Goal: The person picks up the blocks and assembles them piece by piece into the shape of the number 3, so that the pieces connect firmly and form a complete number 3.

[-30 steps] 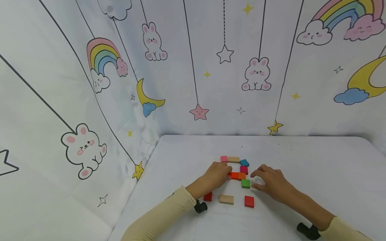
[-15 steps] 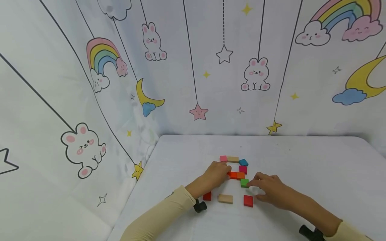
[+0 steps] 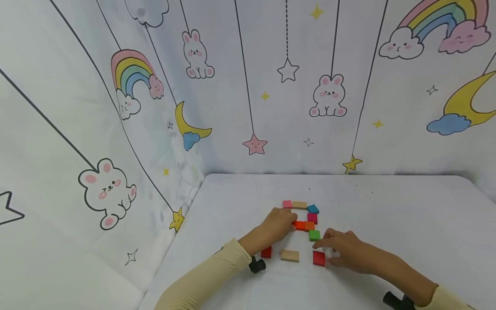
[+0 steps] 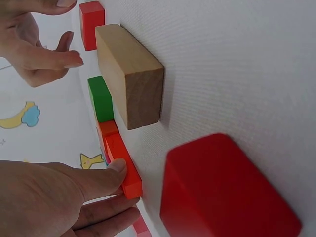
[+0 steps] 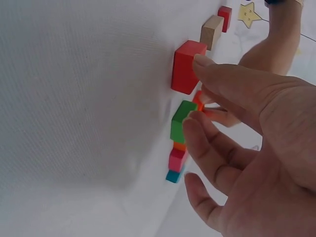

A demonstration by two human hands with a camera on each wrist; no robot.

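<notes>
My left hand (image 3: 277, 226) pinches an orange-red block (image 4: 123, 168) between thumb and fingers, where it lies on the table against an orange block (image 3: 309, 226). A green block (image 3: 314, 235) sits just in front of the orange one. Over by the near right red block (image 3: 319, 258) hovers my right hand (image 3: 350, 249), thumb and fingers apart on either side of one corner. In the right wrist view the thumb overlaps that red block (image 5: 186, 69); whether it touches I cannot tell. A natural wood block (image 3: 289, 256) and another red block (image 3: 266, 252) complete the near row.
At the back of the group lie a pink block (image 3: 286, 204), a wood block (image 3: 299, 205) and a tilted blue block (image 3: 313, 209). A magenta block (image 3: 312, 218) stands between the blue and orange ones. White cloth (image 3: 407, 215) covers the table, and a printed curtain (image 3: 232, 107) hangs behind.
My right hand has moved from beside the green block toward me, to the near red block. The left hand stays on the orange-red block.
</notes>
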